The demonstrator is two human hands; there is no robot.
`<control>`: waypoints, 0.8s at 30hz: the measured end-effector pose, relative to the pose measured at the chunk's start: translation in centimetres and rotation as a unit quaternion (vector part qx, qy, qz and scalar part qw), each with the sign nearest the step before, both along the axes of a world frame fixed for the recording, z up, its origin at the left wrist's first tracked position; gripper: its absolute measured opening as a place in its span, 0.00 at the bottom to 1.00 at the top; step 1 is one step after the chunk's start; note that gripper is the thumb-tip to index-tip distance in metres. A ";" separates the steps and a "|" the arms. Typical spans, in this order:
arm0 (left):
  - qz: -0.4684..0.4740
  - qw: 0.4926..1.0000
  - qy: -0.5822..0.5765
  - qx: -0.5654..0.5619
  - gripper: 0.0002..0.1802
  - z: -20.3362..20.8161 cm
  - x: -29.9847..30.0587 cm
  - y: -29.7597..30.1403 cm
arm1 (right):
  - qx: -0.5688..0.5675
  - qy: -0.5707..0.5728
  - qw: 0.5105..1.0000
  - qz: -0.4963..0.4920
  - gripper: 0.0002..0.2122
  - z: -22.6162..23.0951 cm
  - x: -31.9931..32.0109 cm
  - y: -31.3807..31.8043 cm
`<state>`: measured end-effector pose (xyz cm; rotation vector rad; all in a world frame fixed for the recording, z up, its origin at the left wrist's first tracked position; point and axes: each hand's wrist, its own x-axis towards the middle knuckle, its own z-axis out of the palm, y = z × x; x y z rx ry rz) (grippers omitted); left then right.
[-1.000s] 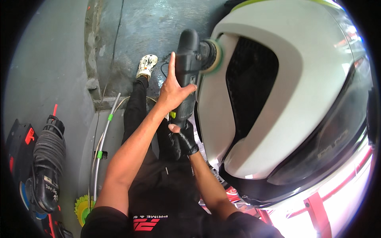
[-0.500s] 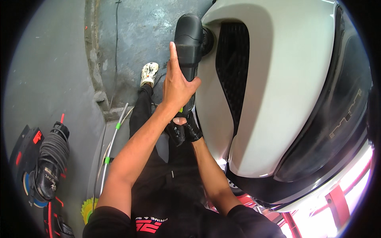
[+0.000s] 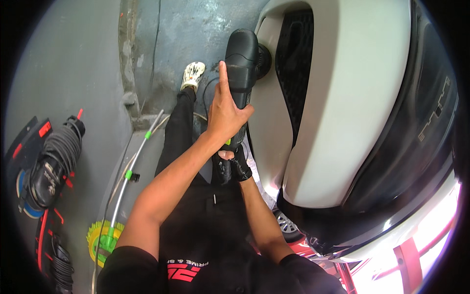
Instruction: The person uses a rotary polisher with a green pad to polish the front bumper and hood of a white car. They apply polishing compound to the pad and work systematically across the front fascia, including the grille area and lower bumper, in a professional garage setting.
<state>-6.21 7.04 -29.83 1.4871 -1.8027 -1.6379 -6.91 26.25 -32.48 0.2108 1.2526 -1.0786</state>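
Black polisher [image 3: 242, 59], upright in the view, between your body and the pale car panel [image 3: 342, 98]. Its round dark head [image 3: 264, 61] faces the panel beside the black mesh grille [image 3: 296, 61]; the pad's working face is hidden, so contact cannot be told. Your left hand [image 3: 226, 115] holds the body from above: index finger straight along the casing, thumb spread wide across it, remaining fingers mostly out of sight. Your right hand [image 3: 236, 166], in a black glove, closes around the rear end, one bare fingertip showing; its other fingers blend into the dark clothing. Outward to the left lie a mop [image 3: 105, 240], its head partly covered by your sleeve, and a corded machine [image 3: 54, 169] with coiled cable. The car is cut off at the top.
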 end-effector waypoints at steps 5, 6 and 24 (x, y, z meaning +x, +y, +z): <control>0.014 1.000 0.000 0.019 0.67 1.1 1.5 3.9 | 0.035 -0.001 0.999 0.001 0.14 2.4 0.8 4.0; 0.022 1.000 0.004 0.015 0.67 1.1 2.0 5.0 | 0.048 -0.016 0.999 -0.003 0.16 3.1 1.0 4.7; 0.010 1.000 -0.006 -0.021 0.64 0.6 0.1 1.9 | -0.040 -0.039 0.998 -0.031 0.09 -2.1 0.6 2.9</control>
